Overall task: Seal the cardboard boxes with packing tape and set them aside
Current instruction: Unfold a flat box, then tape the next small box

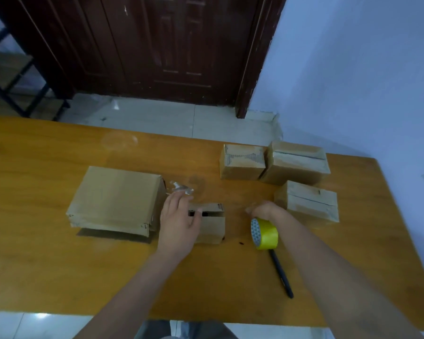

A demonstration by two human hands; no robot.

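A small cardboard box point(212, 223) sits at the middle of the wooden table point(47, 192), its top flaps slightly apart. My left hand point(180, 221) lies on the box's left side and top, fingers spread over it. My right hand point(264, 211) grips a yellow roll of packing tape point(264, 233) just right of the box, above the tabletop. A larger flat cardboard box point(115, 199) lies to the left, touching my left hand's side. Three taped boxes stand at the right: one point(241, 162), one point(296, 162) and one point(309, 201).
A dark pen point(280, 274) lies on the table below the tape roll. A crumpled scrap of clear tape point(181, 188) rests behind the small box. Beyond the table's far edge are a tiled floor, a dark wooden door point(157, 45) and a pale wall.
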